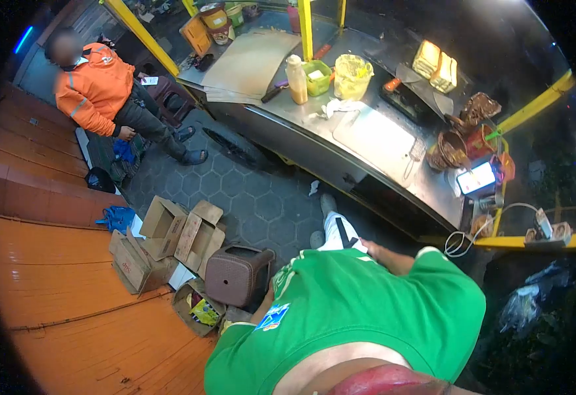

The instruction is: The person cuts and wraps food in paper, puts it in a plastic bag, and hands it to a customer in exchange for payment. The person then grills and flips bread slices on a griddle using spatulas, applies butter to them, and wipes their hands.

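Note:
My right hand (369,246) is low at my side, against the white trousers (336,234). Only a small part of it shows below the forearm, and its fingers are hidden. My left forearm (264,308) hangs beside a brown plastic stool (230,281). The left hand itself is out of sight behind my green shirt (367,303). On the counter ahead are a white board (375,135), a squeeze bottle (296,80), a green tub (317,78) and a cream-coloured bucket (352,77). Thick bread blocks (435,66) stand by a scraper (414,84).
Open cardboard boxes (163,227) lie on the paved floor (261,204) to the left. A person in an orange jacket (97,85) stands farther off, holding a phone. A lit phone (476,178), dark-smeared pots (448,151) and a power strip (548,232) are at the right.

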A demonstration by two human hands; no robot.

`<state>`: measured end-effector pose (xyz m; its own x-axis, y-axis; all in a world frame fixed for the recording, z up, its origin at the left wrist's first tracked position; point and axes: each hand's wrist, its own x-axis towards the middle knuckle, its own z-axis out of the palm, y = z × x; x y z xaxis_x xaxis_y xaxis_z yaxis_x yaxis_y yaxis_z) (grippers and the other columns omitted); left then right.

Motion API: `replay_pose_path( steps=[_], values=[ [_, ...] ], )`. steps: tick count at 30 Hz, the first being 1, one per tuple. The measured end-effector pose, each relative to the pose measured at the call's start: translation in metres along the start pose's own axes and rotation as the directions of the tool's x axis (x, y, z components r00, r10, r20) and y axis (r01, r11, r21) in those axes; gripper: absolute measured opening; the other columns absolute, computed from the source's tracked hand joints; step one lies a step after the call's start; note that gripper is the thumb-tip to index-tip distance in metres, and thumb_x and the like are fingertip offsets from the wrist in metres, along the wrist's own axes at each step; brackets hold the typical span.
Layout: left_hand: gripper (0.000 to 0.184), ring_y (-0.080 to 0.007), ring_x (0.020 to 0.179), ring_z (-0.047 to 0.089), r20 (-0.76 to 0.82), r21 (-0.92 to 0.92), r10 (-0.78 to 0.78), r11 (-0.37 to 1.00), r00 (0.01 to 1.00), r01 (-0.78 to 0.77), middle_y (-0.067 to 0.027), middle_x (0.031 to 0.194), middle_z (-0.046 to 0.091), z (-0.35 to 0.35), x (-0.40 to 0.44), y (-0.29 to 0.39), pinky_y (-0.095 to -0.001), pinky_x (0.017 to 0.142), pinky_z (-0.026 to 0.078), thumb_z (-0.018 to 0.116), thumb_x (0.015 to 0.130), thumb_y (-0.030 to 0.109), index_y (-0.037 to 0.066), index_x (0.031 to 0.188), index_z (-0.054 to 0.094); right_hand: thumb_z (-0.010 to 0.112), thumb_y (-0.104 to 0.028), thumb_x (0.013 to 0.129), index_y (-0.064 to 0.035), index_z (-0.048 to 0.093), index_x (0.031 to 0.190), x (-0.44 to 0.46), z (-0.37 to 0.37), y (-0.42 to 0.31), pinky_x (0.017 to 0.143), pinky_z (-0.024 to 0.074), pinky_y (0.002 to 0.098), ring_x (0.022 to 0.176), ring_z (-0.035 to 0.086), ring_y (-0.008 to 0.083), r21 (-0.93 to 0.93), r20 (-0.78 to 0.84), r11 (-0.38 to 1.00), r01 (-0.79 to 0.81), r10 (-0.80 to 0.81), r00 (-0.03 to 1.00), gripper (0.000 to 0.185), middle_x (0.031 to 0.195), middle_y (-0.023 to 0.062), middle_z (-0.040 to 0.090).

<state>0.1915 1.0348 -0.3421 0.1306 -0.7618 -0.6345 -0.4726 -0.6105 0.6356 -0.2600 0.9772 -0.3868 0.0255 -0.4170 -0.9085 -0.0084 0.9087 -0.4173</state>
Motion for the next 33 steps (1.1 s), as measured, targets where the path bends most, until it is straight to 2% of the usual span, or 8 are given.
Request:
replay_pose_path(
  steps=[2,5,6,7,12,17,24,33],
  values=[
    [0.018,-0.0179,0.069,0.065,-0.016,0.023,0.025,0.999,1.000,-0.024,-0.0111,0.078,0.069,-0.001,0.015,0.021,-0.0313,0.066,0.054,0.063,0.089,0.017,0.002,0.086,0.072,0.043,-0.051,0.098,-0.0083,0.066,0.111,-0.015,0.014,0.006,0.079,0.0538,0.0421,0.086,0.066,0.0259,0.620,0.026,0.781,-0.079,0.081,0.996,0.050,0.103,0.0097,0.069],
    [0.041,-0.0176,0.062,0.062,0.114,0.238,0.476,0.839,0.872,-0.489,-0.0098,0.071,0.067,-0.002,0.082,0.042,-0.0321,0.060,0.054,0.055,0.095,0.036,0.002,0.080,0.072,0.047,-0.046,0.098,-0.0115,0.064,0.114,-0.055,0.014,-0.071,0.084,0.0516,0.0414,0.091,0.065,0.0248,0.559,0.118,0.824,-0.089,0.028,0.993,0.041,0.107,0.0100,0.068],
    [0.064,-0.0176,0.057,0.060,0.179,-0.142,-0.140,0.976,0.974,0.167,-0.0090,0.067,0.065,-0.015,0.074,0.112,-0.0319,0.053,0.054,0.040,0.098,0.055,0.002,0.084,0.073,0.047,-0.044,0.098,-0.0120,0.063,0.115,-0.058,0.011,-0.098,0.089,0.0497,0.0416,0.098,0.063,0.0248,0.482,0.098,0.875,0.046,-0.106,0.989,0.039,0.112,0.0111,0.067],
    [0.076,-0.0187,0.059,0.062,0.248,-0.263,-0.064,0.956,0.967,0.130,-0.0092,0.066,0.063,-0.025,0.091,0.144,-0.0303,0.052,0.055,0.031,0.096,0.065,0.002,0.091,0.072,0.049,-0.042,0.098,-0.0100,0.057,0.127,-0.119,0.019,-0.174,0.100,0.0423,0.0425,0.115,0.055,0.0256,0.381,0.006,0.911,0.159,-0.174,0.985,0.044,0.129,0.0133,0.058],
    [0.085,-0.0286,0.135,0.038,0.226,-0.445,0.230,0.889,0.947,-0.110,-0.0139,0.151,0.036,-0.086,0.134,0.384,-0.0456,0.105,0.035,0.032,0.091,0.074,0.016,0.153,0.024,0.050,-0.052,0.094,-0.0039,0.028,0.149,-0.280,0.032,-0.447,0.115,0.0230,0.0419,0.141,0.031,0.0270,0.559,0.216,0.274,0.783,-0.959,0.181,0.077,0.152,0.0185,0.033],
    [0.090,-0.0370,0.144,0.022,0.124,-0.712,0.477,0.654,0.870,-0.257,-0.0146,0.161,0.006,-0.100,0.179,0.517,-0.0610,0.107,0.027,0.034,0.088,0.076,0.025,0.155,0.002,0.048,-0.064,0.090,-0.0032,0.019,0.152,-0.395,0.007,-0.557,0.116,0.0169,0.0455,0.144,0.025,0.0327,0.674,0.137,-0.397,0.622,-0.761,-0.634,0.091,0.153,0.0235,0.029],
    [0.101,-0.0352,0.146,-0.017,0.008,-0.918,0.471,0.353,0.882,-0.181,-0.0143,0.160,-0.015,-0.057,0.193,0.554,-0.0721,0.107,0.001,0.032,0.080,0.085,0.029,0.153,-0.009,0.031,-0.069,0.093,-0.0200,0.009,0.156,-0.186,0.047,-0.583,0.117,0.0044,0.0499,0.147,0.012,0.0293,0.530,0.542,0.390,0.753,-0.839,0.054,0.083,0.159,0.0134,0.018],
    [0.105,-0.0363,0.146,-0.016,-0.121,-0.950,0.379,0.223,0.917,-0.217,-0.0155,0.159,-0.017,-0.086,0.218,0.528,-0.0729,0.107,0.004,0.035,0.079,0.085,0.027,0.153,-0.012,0.031,-0.069,0.093,-0.0197,0.009,0.155,-0.162,0.102,-0.608,0.117,0.0023,0.0499,0.148,0.005,0.0309,0.459,0.733,0.610,0.646,-0.671,0.112,0.083,0.161,0.0127,0.011]
  ],
)
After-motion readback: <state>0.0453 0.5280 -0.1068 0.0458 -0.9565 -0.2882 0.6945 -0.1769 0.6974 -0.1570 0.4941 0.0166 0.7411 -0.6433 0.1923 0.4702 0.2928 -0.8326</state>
